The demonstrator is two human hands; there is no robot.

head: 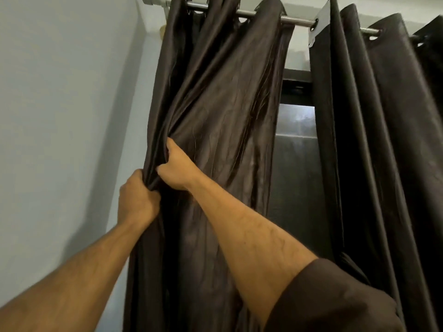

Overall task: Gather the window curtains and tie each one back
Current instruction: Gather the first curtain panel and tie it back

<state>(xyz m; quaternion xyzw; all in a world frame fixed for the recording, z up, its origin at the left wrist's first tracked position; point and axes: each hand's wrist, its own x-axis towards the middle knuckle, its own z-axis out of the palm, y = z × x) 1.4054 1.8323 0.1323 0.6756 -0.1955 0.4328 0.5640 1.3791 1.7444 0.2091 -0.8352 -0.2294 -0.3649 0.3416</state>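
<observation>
Two bare hands were gathering the left curtain [215,104], a dark brown, satiny, creased panel hanging from a metal rod [263,16] at twelve o'clock. The left hand [137,200], near seven o'clock of centre, had its fingers curled tight round a bunch of folds. The right hand [177,168], just above it, gripped more fabric. No tie-back showed. Next would likely come drawing in the remaining loose width, then binding it. The right curtain [371,140], at three o'clock, hung ungathered in soft pleats.

Both arms reach up, left hand [137,200] and right hand [177,167] clenched
</observation>
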